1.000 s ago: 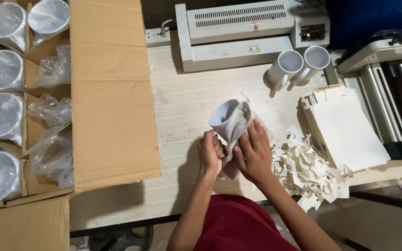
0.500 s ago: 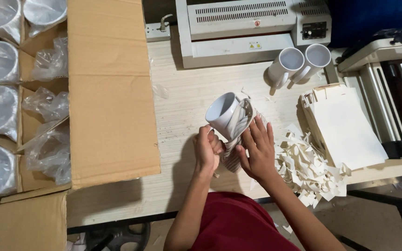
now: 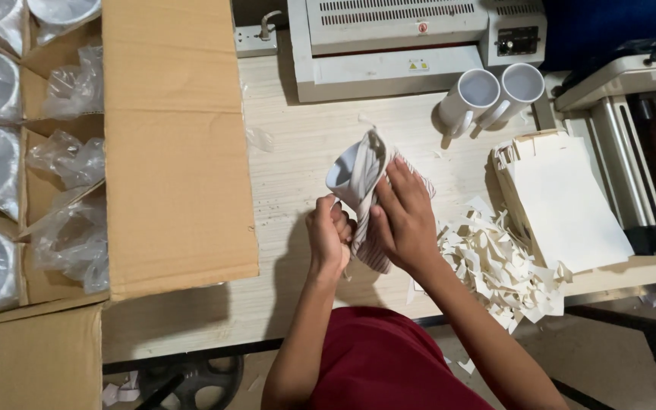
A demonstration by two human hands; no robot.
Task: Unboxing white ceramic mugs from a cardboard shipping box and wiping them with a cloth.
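A large open cardboard box (image 3: 176, 152) covers the tabletop's (image 3: 298, 152) left side, holding bagged white mugs. A laminator-like machine (image 3: 411, 42) sits along the far edge, two bare white mugs (image 3: 495, 95) beside it. Flat paper boxes (image 3: 563, 197) and paper scraps (image 3: 495, 262) lie near the right edge. At the middle, the left hand (image 3: 329, 235) is clamped on a white mug (image 3: 352, 173), apparently to steady it, while the right hand (image 3: 404, 216) presses a striped sheet (image 3: 377, 254) around it.

Bare table (image 3: 298, 152) lies open between the cardboard box (image 3: 176, 152) on the left and the hands. To the right, paper scraps (image 3: 499, 262) and a stack of sheets (image 3: 571, 205) crowd the surface, while two white mugs (image 3: 491, 95) and a grey machine (image 3: 411, 45) block the far side.
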